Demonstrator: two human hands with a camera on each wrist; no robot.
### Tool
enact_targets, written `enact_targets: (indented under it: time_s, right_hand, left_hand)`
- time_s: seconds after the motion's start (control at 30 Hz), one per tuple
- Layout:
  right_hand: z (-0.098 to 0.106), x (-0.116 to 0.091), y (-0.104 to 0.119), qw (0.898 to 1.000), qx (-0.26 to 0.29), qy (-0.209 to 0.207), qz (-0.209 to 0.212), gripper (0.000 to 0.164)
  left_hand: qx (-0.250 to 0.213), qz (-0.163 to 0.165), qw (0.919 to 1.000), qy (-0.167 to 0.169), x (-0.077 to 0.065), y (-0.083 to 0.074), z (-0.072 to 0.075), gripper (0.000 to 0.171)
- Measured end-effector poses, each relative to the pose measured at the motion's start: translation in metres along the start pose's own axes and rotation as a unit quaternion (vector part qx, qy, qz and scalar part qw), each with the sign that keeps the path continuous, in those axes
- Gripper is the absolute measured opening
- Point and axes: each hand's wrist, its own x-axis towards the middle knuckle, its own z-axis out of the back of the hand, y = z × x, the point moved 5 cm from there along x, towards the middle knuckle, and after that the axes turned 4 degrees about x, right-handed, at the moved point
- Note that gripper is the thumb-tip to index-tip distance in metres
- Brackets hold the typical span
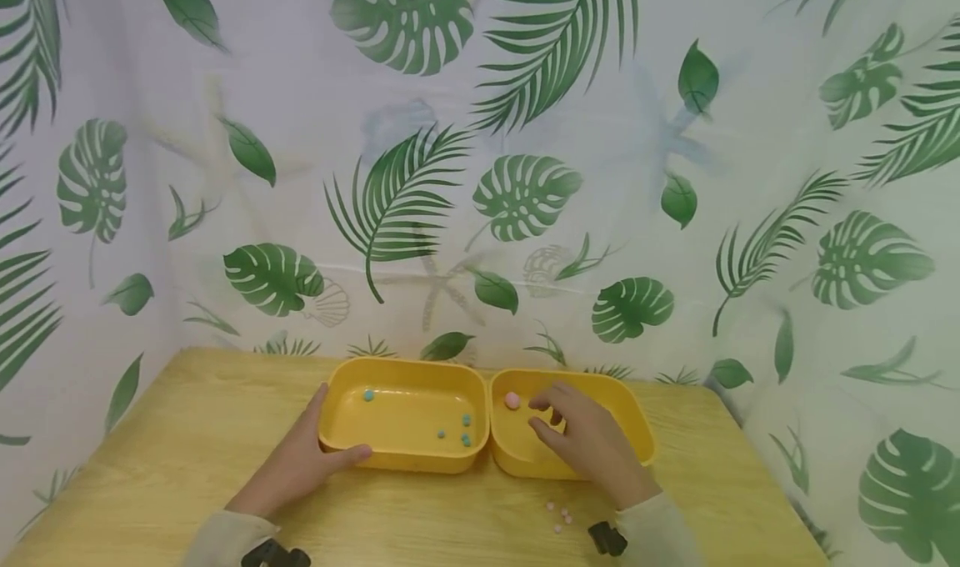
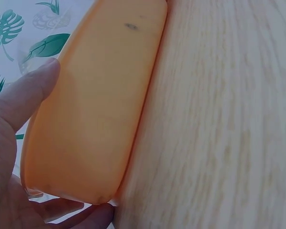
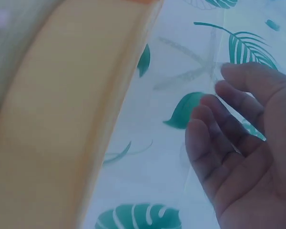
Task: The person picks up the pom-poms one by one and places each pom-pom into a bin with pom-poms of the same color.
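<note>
Leaf-printed cloth (image 1: pixel 480 150) backs the surface (image 1: pixel 390 509). A second tray (image 1: pixel 517 464) touches the right side of the first tray (image 1: pixel 405 465). The left hand (image 1: pixel 309 453) clasps the first tray's left end, fingers curled; right of it, the right hand (image 1: pixel 583 434) hovers, fingers parted, near the second tray's pink ball (image 1: pixel 512 400). Inside the first lie blue balls (image 1: pixel 467 420).

Left hand (image 1: pixel 303 457) grips; right hand (image 1: pixel 588 435) hovers, loosely curved.

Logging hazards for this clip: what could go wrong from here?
1. The small pink balls lie loose on the table, near the black device at the right wrist, which might brush them and send them rolling.
2. The left hand holds the left tray; a tug could roll the blue balls inside.
</note>
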Motion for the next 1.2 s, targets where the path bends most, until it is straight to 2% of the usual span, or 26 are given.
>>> enact_targets:
  time_s: [0.17,0.27,0.67,0.83,1.0,1.2]
  right_hand:
    - [0.008,-0.018,-0.013,0.999,0.018,-0.044,0.005,0.015]
    - [0.011,-0.025,-0.02,0.998,0.032,-0.056,0.012,0.014]
    - [0.003,-0.035,-0.036,0.998,0.047,-0.051,-0.004,0.016]
    - [0.005,-0.037,-0.037,0.996,0.062,-0.057,-0.016,0.014]
    - [0.007,-0.038,-0.04,0.996,0.055,-0.054,-0.032,0.012]
    - [0.009,-0.035,-0.042,0.997,0.053,-0.056,-0.027,0.011]
  left_hand:
    - [-0.001,0.003,1.0,0.006,-0.001,0.0,-0.001,0.132]
    - [0.0,0.005,0.9999,0.009,-0.001,-0.001,-0.001,0.132]
    - [0.002,0.013,0.9998,0.014,0.002,0.0,-0.004,0.137]
    - [-0.001,0.002,1.0,0.004,0.002,-0.003,-0.004,0.139]
    - [0.017,-0.01,0.9998,-0.009,0.003,-0.008,-0.004,0.135]
    - [0.036,-0.002,0.9991,-0.02,0.003,-0.008,-0.001,0.134]
